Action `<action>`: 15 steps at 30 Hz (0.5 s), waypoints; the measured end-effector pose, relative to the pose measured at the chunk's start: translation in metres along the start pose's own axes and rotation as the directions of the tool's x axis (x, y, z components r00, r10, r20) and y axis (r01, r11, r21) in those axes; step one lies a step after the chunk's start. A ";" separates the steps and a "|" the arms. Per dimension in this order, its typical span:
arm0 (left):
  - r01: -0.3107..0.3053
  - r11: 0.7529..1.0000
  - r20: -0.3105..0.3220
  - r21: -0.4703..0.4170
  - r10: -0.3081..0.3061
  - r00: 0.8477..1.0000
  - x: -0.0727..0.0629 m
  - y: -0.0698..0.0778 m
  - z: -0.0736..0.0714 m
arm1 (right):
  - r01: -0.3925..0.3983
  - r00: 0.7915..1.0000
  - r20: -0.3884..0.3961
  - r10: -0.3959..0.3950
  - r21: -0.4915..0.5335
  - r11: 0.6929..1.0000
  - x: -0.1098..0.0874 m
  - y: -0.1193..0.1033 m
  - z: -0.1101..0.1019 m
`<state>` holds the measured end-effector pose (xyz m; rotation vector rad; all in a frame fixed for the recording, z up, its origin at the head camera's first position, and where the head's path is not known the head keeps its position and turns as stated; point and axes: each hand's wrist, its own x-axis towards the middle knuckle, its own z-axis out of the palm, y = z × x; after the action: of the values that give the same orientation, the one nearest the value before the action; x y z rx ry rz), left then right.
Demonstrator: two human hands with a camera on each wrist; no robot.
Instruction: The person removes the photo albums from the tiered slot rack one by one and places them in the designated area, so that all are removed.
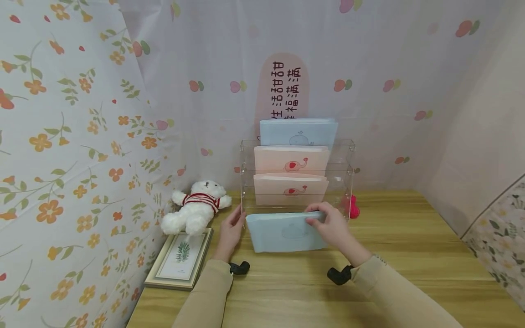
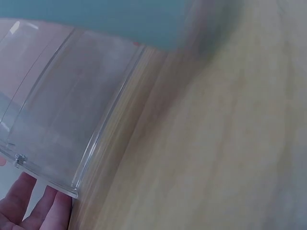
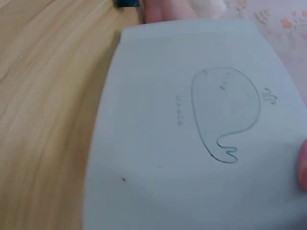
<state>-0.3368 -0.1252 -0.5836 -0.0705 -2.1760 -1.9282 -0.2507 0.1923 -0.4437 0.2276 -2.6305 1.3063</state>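
My right hand (image 1: pixel 331 224) pinches the top right edge of a light blue notebook (image 1: pixel 283 234), thumb on its front cover. The right wrist view shows a line-drawn whale on the notebook (image 3: pixel 148 120). It is held in front of the lower part of a clear acrylic rack (image 1: pixel 346 182). My left hand (image 1: pixel 231 230) is at the left side of that rack, its fingertips (image 2: pixel 57 211) right against the side panel's edge in the left wrist view. Two pink notebooks with elephants, an upper one (image 1: pixel 270 159) and a lower one (image 1: pixel 268 189), and another blue notebook (image 1: pixel 275 132) stand in the tiers.
A white teddy bear (image 1: pixel 194 218) in a striped top lies left of the rack, against a picture frame (image 1: pixel 197 264). Something bright pink (image 1: pixel 354 207) shows behind the rack's right side. Patterned curtains (image 1: pixel 82 159) close off the wooden table's (image 1: pixel 393 255) back and left.
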 end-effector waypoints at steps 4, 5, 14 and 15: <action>0.005 1.000 -0.002 -0.010 -0.005 1.000 0.000 -0.001 -0.002 | -0.036 0.996 0.084 0.034 0.020 0.999 0.001 0.009 0.006; 0.010 1.000 -0.004 -0.012 -0.010 1.000 0.000 0.000 -0.002 | -0.051 0.994 0.099 0.048 0.025 0.998 0.003 0.011 0.008; 0.040 0.999 0.008 -0.035 -0.039 0.999 -0.002 0.002 -0.001 | -0.021 0.993 0.114 0.028 -0.066 0.998 0.011 0.033 0.014; 0.036 0.999 0.008 -0.034 -0.036 0.999 -0.002 0.002 -0.001 | 0.007 0.994 0.111 0.002 -0.085 0.996 0.011 0.036 0.014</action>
<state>-0.3340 -0.1258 -0.5822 -0.0443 -2.1635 -1.9883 -0.2707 0.2019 -0.4768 0.2985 -2.7698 1.2097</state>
